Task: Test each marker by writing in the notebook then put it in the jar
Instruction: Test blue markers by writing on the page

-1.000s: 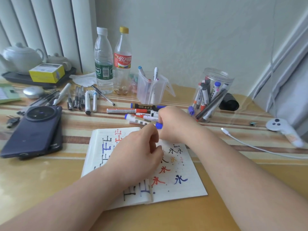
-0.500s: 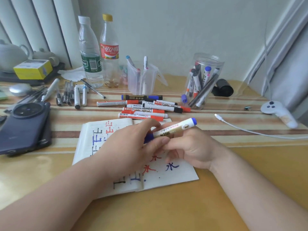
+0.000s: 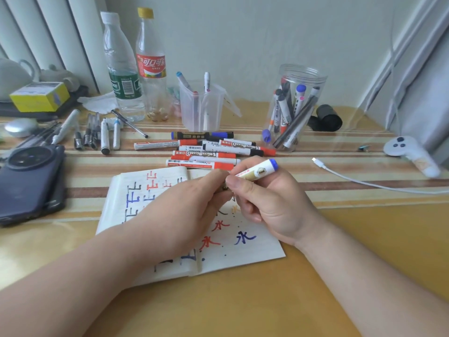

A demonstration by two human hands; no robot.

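Observation:
Above the open notebook (image 3: pixel 255 249), which carries red, blue and black test characters, both hands meet on one white marker with a blue end (image 3: pixel 258 170). My right hand (image 3: pixel 272 205) grips its barrel, the blue end pointing up and right. My left hand (image 3: pixel 184 210) pinches the marker's lower end, and its fingers hide that end. The clear jar (image 3: pixel 303 74) stands at the back right with several markers in it. Several loose red, black and blue markers (image 3: pixel 213 154) lie just behind the notebook.
A clear plastic cup (image 3: pixel 201 108) with pens stands behind the loose markers, with two bottles (image 3: pixel 121 76) to its left. More pens (image 3: pixel 97 132) and a dark phone (image 3: pixel 29 181) lie at the left. A white cable (image 3: pixel 364 181) and a white controller (image 3: pixel 408 152) lie at the right.
My right hand picked the blue marker from the pile and brought it back over the notebook. My left hand closed on its lower end, and the blue cap seen there is now hidden.

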